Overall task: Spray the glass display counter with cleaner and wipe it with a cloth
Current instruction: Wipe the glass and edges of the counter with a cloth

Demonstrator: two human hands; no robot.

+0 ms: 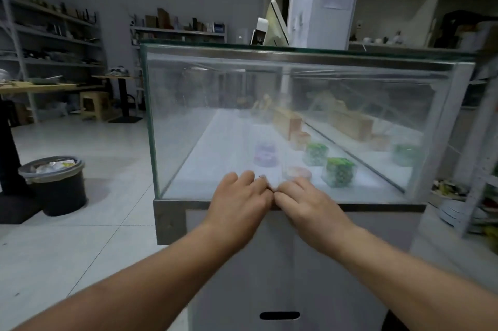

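Both hands, left hand (237,195) and right hand (304,201), press a small white cloth (269,182), fingers clamped on it, low against the misted clear glass display case (269,104), so wiping seems barely begun.

Your one head camera looks forward and down, close to the glass end panel of the display counter (283,125) (wide-angle, so the floor (94,168) shows at left).
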